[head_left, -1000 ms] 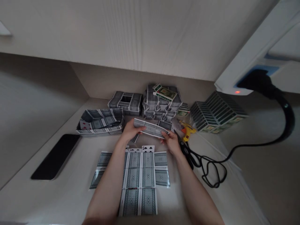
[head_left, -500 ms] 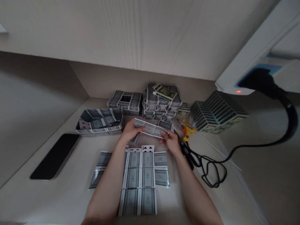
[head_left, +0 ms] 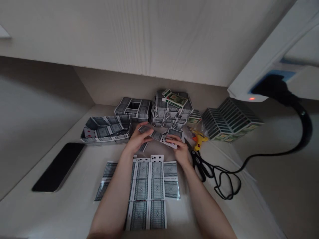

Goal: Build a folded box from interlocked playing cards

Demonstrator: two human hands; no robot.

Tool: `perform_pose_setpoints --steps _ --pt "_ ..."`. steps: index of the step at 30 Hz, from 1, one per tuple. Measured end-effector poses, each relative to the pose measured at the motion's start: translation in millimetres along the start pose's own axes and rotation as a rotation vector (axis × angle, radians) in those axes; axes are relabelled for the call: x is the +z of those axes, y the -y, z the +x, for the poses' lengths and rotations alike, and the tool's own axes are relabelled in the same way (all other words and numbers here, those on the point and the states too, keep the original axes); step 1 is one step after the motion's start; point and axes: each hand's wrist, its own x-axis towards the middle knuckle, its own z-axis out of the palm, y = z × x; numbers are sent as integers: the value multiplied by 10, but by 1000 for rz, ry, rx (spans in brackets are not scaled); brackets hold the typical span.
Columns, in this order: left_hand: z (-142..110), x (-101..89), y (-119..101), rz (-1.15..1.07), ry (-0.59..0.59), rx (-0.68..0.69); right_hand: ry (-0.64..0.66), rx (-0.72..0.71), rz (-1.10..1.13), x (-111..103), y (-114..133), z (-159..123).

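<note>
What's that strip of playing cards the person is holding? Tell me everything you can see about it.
The strip of cards is long, narrow and thin, apparently paper or card. Most of what shows is grey-blue patterned backs with pale edges; toward its right end, a white face with dark markings shows. How the cards are joined can't be made out. It slants down from left to right in the picture, its left end in the left hand, its right end in the right hand.

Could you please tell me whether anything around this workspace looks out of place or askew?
The green card box lies askew on top of the block of playing cards, out of line with its edges. The black cord also lies in untidy loops beside the scissors. I see nothing spilled.
</note>
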Motion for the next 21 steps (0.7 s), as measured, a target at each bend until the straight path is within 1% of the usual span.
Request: perform_pose_setpoints --steps 2,5,8,10,13,15,17,19,21 --pt "1 -3 -1 -41 19 3 -29 70 54 17 0 -1" --pt "11 -7 4 -86 -20 55 -74 239 277 19 -18 5" --pt "21 -10 9 -109 -4 66 8 411 482 -3 -25 15" --pt "28 -9 15 -103 19 53 80 471 540 -19 -12 15" --pt "37 -2 29 -61 1 26 158 482 584 -27 16 5" --pt "35 -1 35 -36 -21 5 180 472 574 -24 17 0" --pt "22 -13 26 -22 -18 -25 125 442 492 -21 -10 3" --pt "-6 -43 -2 -5 13 -63 22 390 375 -26 -56 13" --pt "-41 -82 -43 43 57 -93 -41 338 279 -41 -102 26"
